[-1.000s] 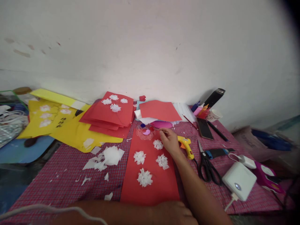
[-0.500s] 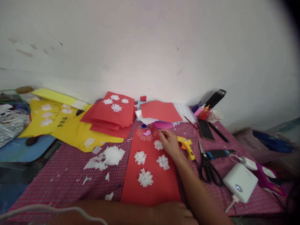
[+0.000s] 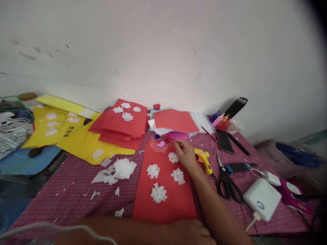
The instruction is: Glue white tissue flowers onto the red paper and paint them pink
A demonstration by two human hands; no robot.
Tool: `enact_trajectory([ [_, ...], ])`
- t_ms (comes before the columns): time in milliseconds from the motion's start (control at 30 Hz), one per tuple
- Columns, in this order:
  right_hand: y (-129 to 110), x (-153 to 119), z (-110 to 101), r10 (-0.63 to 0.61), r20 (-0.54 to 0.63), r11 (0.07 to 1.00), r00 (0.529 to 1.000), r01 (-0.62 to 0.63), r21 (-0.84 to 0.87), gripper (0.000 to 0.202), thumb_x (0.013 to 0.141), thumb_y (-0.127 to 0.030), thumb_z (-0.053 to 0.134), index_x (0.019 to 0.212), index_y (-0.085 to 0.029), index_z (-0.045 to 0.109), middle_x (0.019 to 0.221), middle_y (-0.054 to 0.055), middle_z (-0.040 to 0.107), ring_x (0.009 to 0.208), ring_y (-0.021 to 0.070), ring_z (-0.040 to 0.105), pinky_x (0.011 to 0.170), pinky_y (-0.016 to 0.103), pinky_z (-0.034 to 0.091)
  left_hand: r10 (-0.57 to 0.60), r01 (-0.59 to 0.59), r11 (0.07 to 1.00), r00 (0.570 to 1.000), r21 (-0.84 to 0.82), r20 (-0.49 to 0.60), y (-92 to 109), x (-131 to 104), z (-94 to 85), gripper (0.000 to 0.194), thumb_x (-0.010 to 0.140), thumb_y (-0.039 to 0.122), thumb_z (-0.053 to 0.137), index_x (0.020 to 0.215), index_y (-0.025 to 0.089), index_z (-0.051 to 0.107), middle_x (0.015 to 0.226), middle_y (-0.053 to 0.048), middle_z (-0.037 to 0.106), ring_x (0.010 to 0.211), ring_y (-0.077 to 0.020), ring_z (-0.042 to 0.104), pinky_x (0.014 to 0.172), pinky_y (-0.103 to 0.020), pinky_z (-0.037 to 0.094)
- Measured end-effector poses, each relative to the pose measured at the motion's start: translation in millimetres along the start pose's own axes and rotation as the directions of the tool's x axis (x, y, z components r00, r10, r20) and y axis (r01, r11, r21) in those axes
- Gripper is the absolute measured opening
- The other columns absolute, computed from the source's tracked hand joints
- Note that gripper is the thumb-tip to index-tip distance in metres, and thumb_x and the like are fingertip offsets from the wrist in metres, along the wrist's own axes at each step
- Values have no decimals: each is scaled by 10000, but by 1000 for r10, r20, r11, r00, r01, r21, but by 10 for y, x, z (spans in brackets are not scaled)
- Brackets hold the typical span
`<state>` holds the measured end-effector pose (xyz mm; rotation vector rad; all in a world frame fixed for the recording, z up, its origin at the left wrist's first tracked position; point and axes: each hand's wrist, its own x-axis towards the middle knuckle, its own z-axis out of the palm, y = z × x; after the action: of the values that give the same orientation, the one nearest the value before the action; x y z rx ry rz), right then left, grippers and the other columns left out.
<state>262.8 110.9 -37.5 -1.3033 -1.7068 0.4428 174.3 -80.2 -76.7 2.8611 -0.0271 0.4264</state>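
Observation:
My right hand [image 3: 186, 153] is closed in a pinch on a thin brush-like stick [image 3: 180, 144]. Its far end points at a clear flower-shaped palette [image 3: 154, 147] holding pink and red paint. The palette lies at the far end of a long red paper sheet [image 3: 165, 212]. Several white crumpled-paper flowers [image 3: 158, 193] sit on this sheet, one [image 3: 173, 157] right beside my right hand. Along the bottom edge my left hand [image 3: 190, 232] rests over the near end of the sheet, fingers loosely laid down and partly cut off, with nothing seen in them.
White paper scraps [image 3: 124, 169] lie on the left, with red sheets [image 3: 114, 127] and yellow sheets [image 3: 81, 146] behind. To the right are a yellow glue gun [image 3: 203, 159], black scissors [image 3: 227, 185], a blue-and-black knife [image 3: 237, 167], a white power bank [image 3: 263, 199] and paint bottles [image 3: 222, 122].
The view has shifted very slightly. Both hands stay almost where they were, the right one still pinching the stick beside the palette.

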Motion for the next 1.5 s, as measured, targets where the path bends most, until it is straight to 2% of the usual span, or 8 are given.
enact_trajectory([
  [200,-78,0,-37,-23,9,997,1000,23,-67,229,923,-289,548,1001,-203,745,961,100,781,894,269,728,811,383,554,4,-4,1000,1000,6,-20,1,-7,61,162,954,279,612,1100,226,660,1064,6,708,943,-150,620,779,-285,500],
  [367,-137,33,-68,-6,-10,995,1000,5,-98,249,941,-319,530,992,-191,736,934,110,787,857,267,737,789,376,551,9,-9,1000,1000,-18,-20,6,-6,0,153,947,280,625,1083,219,659,1051,1,703,948,-150,622,787,-283,500],
  [567,-201,214,-90,1,17,990,1000,1,-141,256,943,-339,520,964,-210,740,901,88,793,825,258,734,738,346,540,-9,10,1000,998,9,-58,37,-25,-32,193,944,314,642,1122,240,657,871,-8,666,838,-158,639,693,-288,493],
  [733,-226,332,-53,-3,69,980,998,16,-197,257,937,-335,519,857,-233,741,800,51,778,744,243,714,674,321,498,-15,15,1000,1000,0,-8,27,33,-59,250,903,286,689,1150,250,667,839,-3,681,803,-160,658,669,-283,511],
  [967,-294,405,-114,-11,145,960,989,51,-275,265,920,-299,513,765,-226,716,714,40,739,650,216,660,585,288,394,-11,13,999,999,-38,42,17,94,-108,208,880,268,707,1082,221,695,779,-14,696,736,-175,684,594,-295,504],
  [1100,-353,426,-148,-13,172,954,985,64,-293,254,907,-275,525,731,-228,702,678,35,724,612,205,633,564,287,361,-47,49,998,998,-43,51,15,104,-89,134,890,257,686,1015,208,691,814,-26,721,783,-174,701,639,-281,530],
  [1267,-369,448,-120,-7,187,960,982,59,-274,245,905,-270,524,741,-232,701,666,19,715,611,202,642,554,279,366,-55,68,991,992,-117,110,-28,149,-64,142,891,273,668,953,147,683,829,-35,740,794,-166,713,633,-263,538],
  [1500,-314,480,-56,16,175,975,984,23,-221,246,915,-288,527,801,-224,736,719,24,751,657,206,677,582,276,415,-6,21,987,996,-161,92,-71,134,-26,138,903,265,642,930,137,688,870,-46,744,805,-173,716,632,-272,536],
])
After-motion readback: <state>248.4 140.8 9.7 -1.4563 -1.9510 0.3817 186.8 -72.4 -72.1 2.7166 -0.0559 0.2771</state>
